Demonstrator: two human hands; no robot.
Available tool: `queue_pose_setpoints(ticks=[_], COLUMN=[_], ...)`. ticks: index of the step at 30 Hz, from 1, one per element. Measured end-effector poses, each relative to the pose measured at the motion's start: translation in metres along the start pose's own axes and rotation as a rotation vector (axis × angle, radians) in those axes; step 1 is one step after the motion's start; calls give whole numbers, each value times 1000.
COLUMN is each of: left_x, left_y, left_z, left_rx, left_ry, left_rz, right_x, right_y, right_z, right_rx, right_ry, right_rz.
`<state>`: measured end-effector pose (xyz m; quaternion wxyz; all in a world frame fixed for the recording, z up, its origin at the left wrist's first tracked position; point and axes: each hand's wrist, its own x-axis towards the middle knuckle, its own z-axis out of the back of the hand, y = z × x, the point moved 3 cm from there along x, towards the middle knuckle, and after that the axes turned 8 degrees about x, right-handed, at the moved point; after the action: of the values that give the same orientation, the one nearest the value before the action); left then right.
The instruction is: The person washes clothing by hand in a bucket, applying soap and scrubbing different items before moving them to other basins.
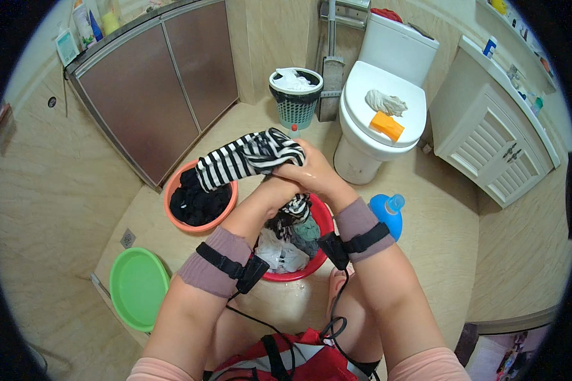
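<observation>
Above a red basin [326, 223], both my hands grip a black-and-white striped garment [235, 162], bunched at its right end. My right hand [316, 170] closes around that end, and its skin looks wet. Just nearer me, my left hand [281, 192] is closed on the cloth below, its fingers partly hidden. One end of the garment hangs left over the edge of an orange basin [170, 214] holding black clothes [200, 202]. More striped cloth hangs beneath my hands into the red basin, among white cloth [281, 253] and grey-green cloth [306, 233].
A green basin [136, 289] stands at left, a blue bottle [388, 219] at right. Behind are a lined bin [297, 113] and a toilet [356, 155], its lid bearing a crumpled cloth [386, 103] and an orange block [386, 127]. Cables [340, 324] hang from my wrist straps.
</observation>
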<state>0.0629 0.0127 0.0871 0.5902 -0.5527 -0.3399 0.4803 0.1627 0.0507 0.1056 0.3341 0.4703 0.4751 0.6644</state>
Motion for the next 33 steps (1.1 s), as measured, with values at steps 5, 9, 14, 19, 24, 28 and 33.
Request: queue_pose_setpoints(ticks=[5,9,14,19,24,28,33], left_x=[-9,-5,-3,-6,-12,-10,-6], left_y=[-15,-14,-7,-16,-22,-16,-4], left_z=[27,32,35,39,39,39,34], left_rx=[-417,-505,-192,214,223,41,-207], left_ry=[-8,10,29,124,81,73,-28], left_rz=[87,56,37,8,-127,-31,72], right_x=[-14,-23,-25,-28,-27,-20,-18], right_y=[3,-2,-2,12,16,10,-5], right_z=[-6,-16,-22,-19,-22,-34,-43], right_rx=[586,1052,1006,730,535,406,258], right_ry=[146,368,331,369,278,203,119], right_rz=[-289,-441,-528,-539,-517,-443,-301])
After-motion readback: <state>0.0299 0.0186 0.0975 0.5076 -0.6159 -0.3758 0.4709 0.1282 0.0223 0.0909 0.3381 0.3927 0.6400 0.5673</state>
